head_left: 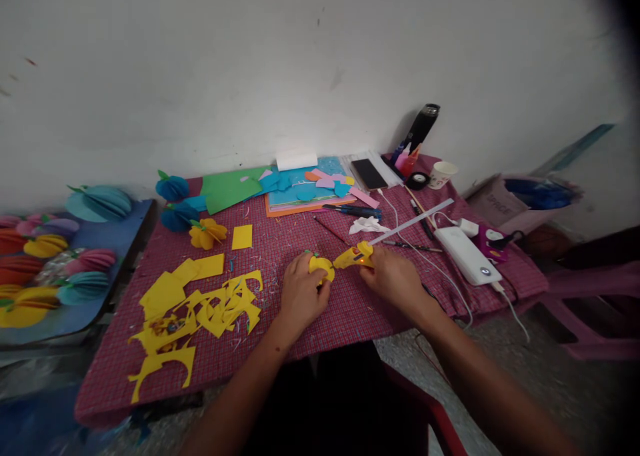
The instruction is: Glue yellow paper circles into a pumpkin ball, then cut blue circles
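My left hand (303, 296) is closed around a small yellow paper pumpkin (323, 269) with a bit of green at its top, low over the table. In my right hand (397, 279) is a yellow glue gun (356, 256), its nozzle pointing left at the pumpkin's edge; an orange light glows on its body. Whether the nozzle touches the paper I cannot tell. Yellow paper scraps (230, 306) lie left of my left hand, with a yellow paper square (243, 237) behind them. A crumpled white tissue (367, 225) lies behind the glue gun.
Finished paper pumpkins (207, 233) stand at the table's back left, more on a blue table (135, 233). Colored paper sheets (280, 206), a phone (370, 175), a black bottle (423, 126) and a paper cup (443, 175) line the back. A white power bank (465, 255) with cables lies right.
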Tool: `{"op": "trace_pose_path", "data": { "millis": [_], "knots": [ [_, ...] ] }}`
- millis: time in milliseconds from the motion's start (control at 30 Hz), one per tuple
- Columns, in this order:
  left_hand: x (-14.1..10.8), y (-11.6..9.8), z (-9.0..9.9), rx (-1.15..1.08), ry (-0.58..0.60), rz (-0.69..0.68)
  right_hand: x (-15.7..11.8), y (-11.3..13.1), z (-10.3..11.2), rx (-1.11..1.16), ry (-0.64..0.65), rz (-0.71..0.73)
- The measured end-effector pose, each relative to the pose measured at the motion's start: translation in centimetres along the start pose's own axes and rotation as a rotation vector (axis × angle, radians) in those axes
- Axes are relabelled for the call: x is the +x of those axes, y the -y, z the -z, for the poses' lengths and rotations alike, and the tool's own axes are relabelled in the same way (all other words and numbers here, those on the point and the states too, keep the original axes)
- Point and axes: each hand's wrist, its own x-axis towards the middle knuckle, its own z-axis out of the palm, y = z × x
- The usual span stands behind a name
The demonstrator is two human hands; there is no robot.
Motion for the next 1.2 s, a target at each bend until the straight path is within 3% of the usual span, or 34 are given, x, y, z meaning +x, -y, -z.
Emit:
{"op": "trace_pose_path", "data": {
  "millis": [700, 967, 1200],
  "knots": [
    [0.0, 0.0, 0.1, 0.000, 0.000, -0.006, 0.3, 0.4, 0.1, -0.011, -0.048, 0.002],
    [0.0, 0.0, -0.2, 0.008, -0.010, -0.013, -0.3, -1.5, -0.9, 0.053, -0.078, -0.121],
    [0.1, 0.0, -0.1, -0.007, -0.012, -0.017, -0.5, -0.3, -0.8, 0.017, -0.035, -0.036]
  ]
}}
